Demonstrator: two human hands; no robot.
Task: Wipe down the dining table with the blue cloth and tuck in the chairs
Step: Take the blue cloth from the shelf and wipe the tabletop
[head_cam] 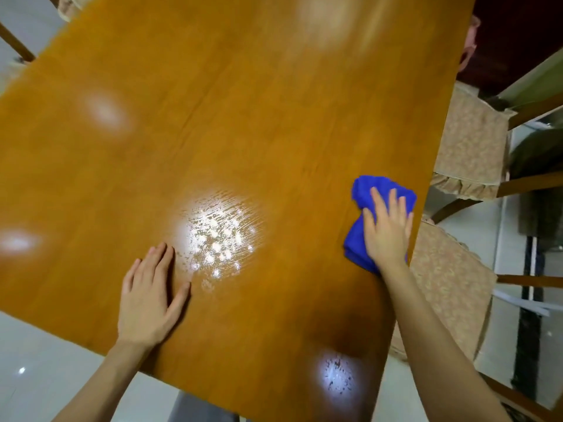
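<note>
Table: we see a glossy orange-brown wood-grain top (213, 117) with lamp glare in several spots.
Damp patch: streaks and droplets (219, 236) glint near the middle of the table.
Blue cloth: the blue cloth (364, 190) lies bunched by the table's right edge.
Right hand: our right hand (387, 236) presses the cloth, fingers straight.
Left hand: our left hand (149, 303) lies flat on the table, fingers slightly spread, holding nothing.
Chairs: cushioned chairs (469, 153) stand along the right side.
Floor: pale shiny tiles (45, 360).

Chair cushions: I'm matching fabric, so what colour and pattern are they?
The chair cushions are beige with a faint mottled print; head view shows it.
</note>
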